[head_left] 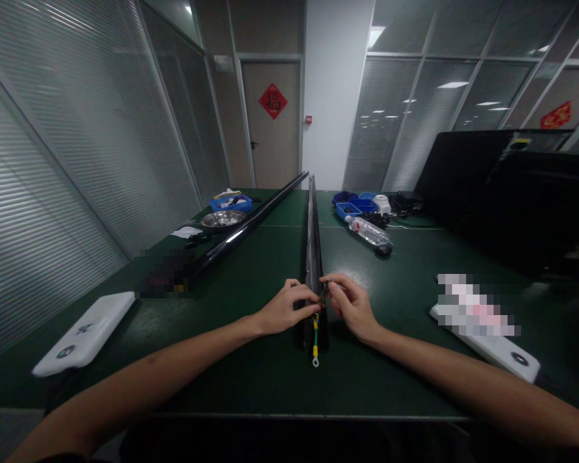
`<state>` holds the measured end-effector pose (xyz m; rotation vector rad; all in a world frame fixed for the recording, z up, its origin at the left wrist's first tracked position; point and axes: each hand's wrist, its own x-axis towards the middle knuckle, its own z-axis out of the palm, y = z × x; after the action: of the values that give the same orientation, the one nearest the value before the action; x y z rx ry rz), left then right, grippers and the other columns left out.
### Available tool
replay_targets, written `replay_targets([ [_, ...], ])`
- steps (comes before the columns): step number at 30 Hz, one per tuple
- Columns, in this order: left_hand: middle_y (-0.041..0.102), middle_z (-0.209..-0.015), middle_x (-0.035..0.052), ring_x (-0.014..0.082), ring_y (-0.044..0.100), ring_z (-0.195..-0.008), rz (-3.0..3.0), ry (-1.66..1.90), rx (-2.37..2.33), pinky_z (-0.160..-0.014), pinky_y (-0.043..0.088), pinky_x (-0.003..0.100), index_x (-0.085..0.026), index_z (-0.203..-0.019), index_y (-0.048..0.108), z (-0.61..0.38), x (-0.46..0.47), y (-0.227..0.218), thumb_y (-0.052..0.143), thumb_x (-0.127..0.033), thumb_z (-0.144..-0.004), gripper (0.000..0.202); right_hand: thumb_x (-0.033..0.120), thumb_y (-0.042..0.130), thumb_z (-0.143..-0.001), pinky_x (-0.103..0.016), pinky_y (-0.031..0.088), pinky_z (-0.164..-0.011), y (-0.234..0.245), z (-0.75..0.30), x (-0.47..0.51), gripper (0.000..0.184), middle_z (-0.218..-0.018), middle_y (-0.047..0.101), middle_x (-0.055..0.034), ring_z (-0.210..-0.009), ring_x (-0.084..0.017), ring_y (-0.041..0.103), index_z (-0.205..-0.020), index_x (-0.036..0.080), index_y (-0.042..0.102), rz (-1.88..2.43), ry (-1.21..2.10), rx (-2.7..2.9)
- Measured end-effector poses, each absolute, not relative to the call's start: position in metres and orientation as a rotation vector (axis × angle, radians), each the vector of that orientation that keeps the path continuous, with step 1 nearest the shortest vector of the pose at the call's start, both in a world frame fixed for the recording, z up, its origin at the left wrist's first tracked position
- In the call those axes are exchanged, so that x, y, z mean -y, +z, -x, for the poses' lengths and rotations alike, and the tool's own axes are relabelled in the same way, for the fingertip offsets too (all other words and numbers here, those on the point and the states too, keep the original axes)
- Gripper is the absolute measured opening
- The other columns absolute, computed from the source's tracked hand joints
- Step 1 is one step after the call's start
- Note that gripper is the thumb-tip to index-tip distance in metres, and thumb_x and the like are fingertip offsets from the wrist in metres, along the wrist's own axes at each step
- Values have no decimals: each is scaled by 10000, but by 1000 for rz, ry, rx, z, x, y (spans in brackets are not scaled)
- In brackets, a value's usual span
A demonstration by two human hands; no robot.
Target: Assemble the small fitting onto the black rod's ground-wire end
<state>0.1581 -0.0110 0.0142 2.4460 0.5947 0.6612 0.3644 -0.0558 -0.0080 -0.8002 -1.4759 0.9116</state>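
Pinched shut on the upper end of a yellow-green wire [315,334], left hand [284,308] and right hand [350,305] atop the near end of a long black rail [311,244]; just nearer, ring terminal [315,363] loose, seemingly not yet fastened; beyond, rail stretching away.

Both your forearms are bare, stretched forward, converging at centre. Your left hand [284,310] is palm down, fingers curled, thumb and index pinched. Your right hand [351,303] mirrors it, fingertips pinched, almost meeting the left's.
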Motion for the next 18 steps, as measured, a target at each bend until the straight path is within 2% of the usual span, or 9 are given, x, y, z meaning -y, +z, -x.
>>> replay_targets([
  [9,723,-1023,15,184,631,-995,-2456,647,-605,-1006,315,369,-201,-1010,676,-158,13,17,588,-305,-998,136,439,572,-1004,-196,341,-431,-8,-365,57,293,-654,519,43,-466,-76,425,-1123,184,653,798,917,1507],
  [18,719,-1022,13,187,620,-1020,-2446,636,-611,-1014,310,363,-205,-1005,675,-157,12,16,606,-308,-983,127,445,559,-1009,-194,358,-437,-6,-365,56,300,-611,487,56,-461,-79,432,-1105,180,664,811,917,1515],
])
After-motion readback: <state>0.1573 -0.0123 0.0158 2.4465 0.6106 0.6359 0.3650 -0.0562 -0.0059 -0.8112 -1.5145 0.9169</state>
